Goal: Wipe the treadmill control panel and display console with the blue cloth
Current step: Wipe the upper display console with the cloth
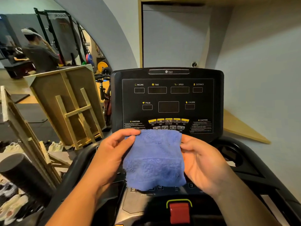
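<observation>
A folded blue cloth (154, 160) hangs between both of my hands, held in the air just in front of the treadmill's black display console (167, 97). My left hand (110, 154) pinches its upper left corner. My right hand (202, 162) grips its right edge. The cloth hides most of the lower control panel (160, 187); only a few numbered buttons show beneath its bottom edge. The console's windows are dark, with yellow buttons (168, 120) just above the cloth. The cloth looks apart from the console.
A red safety key (179, 211) sits below the control panel. Black handrails and a cup holder (231, 154) flank the console. A mirror on the left reflects a person and gym racks. Wooden frames (71, 108) and a black foam roller (24, 173) stand at left.
</observation>
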A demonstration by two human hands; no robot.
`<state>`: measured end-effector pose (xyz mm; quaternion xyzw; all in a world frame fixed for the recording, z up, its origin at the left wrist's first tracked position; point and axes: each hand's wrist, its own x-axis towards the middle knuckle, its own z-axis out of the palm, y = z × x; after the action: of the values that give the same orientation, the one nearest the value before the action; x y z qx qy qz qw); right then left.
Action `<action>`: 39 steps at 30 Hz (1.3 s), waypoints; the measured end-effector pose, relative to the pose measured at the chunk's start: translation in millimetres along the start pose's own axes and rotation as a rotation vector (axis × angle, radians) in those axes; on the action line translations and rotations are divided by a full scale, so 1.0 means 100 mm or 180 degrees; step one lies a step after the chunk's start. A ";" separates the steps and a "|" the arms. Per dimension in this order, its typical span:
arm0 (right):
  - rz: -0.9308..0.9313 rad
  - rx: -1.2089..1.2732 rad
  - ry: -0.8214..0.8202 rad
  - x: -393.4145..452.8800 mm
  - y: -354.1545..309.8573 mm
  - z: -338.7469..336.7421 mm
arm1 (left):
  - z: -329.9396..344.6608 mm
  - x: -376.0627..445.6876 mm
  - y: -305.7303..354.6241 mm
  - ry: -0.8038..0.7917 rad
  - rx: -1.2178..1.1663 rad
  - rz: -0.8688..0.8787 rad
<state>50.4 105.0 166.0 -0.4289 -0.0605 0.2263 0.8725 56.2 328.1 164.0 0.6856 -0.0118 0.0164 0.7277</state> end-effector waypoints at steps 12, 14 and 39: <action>-0.0577 -0.1783 0.0256 -0.08 -0.22 0.09 | 0.02 0.06 -0.01 -0.0148 0.0050 -0.0298; -0.0790 -0.2360 0.0417 -0.08 -0.25 0.09 | 0.03 0.06 -0.03 -0.0198 -0.0040 -0.0353; -0.0202 -0.1017 0.0991 0.21 -0.17 -0.20 | 0.14 0.08 -0.40 -0.1253 -0.2731 -0.1037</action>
<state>80.9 91.4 165.0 -0.5892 0.0264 0.1174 0.7990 65.8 312.2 125.5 0.3074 -0.0473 -0.2335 0.9213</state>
